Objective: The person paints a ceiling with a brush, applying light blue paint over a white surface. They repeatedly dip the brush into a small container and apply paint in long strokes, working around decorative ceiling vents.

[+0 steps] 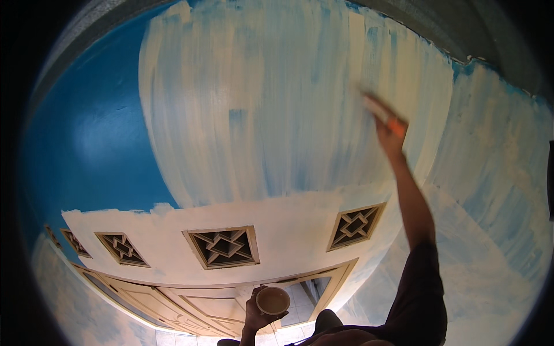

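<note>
Blue wall [288,115], streaked pale cream from middle to right edge, plain at upper left. Cream panelled door [216,308] along its bottom edge; lattice vents [224,247] in a row above. Left hand [253,311] wrapped round a tub [273,300] of pale liquid, before the door. Right hand [393,136] closed on a motion-blurred brush [378,108], near the wall's upper right; bristle contact: cannot tell.

From my head, the left fisheye camera faces the wall [283,109] at close room range, taking in the grey surface overhead [485,29] down to the pale floor tiles [288,335]; my forearms enter from below and straight edges bow toward the dark rim.
</note>
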A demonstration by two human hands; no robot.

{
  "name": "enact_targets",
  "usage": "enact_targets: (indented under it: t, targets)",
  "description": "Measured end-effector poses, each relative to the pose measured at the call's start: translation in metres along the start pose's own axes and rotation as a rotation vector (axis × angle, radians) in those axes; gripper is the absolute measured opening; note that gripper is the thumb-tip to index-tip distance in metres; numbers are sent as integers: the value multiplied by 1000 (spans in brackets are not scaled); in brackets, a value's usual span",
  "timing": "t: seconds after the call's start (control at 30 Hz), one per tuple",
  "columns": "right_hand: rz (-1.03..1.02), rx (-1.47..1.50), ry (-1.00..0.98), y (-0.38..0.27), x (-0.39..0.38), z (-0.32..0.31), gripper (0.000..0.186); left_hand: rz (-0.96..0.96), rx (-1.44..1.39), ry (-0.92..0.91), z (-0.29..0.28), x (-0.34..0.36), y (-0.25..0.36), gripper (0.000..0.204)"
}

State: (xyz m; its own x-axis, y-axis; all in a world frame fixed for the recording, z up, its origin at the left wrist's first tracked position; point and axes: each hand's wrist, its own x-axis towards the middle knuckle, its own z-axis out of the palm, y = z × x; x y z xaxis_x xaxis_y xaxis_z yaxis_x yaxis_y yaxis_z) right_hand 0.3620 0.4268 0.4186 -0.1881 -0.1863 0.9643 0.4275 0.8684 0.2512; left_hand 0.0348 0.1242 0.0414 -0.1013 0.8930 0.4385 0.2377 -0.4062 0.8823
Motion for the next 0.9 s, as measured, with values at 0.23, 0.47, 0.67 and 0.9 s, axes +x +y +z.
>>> enact_targets:
  t: [0.23,0.47,0.67,0.9]
  targets:
    - [622,379,-261,-103,-219,4,54,-87,-26,-15,-2,-8,-13,86]
    - [-27,145,36,-44,-3,-8,40,-41,29,-2,-9,-9,-11,89]
    - [-432,-109,174,44,168,-8,31,-41,22,65,0,-1,-4,87]
    - [-264,-281,80,48,167,9,39,-16,39,89,-2,2,-3,85]
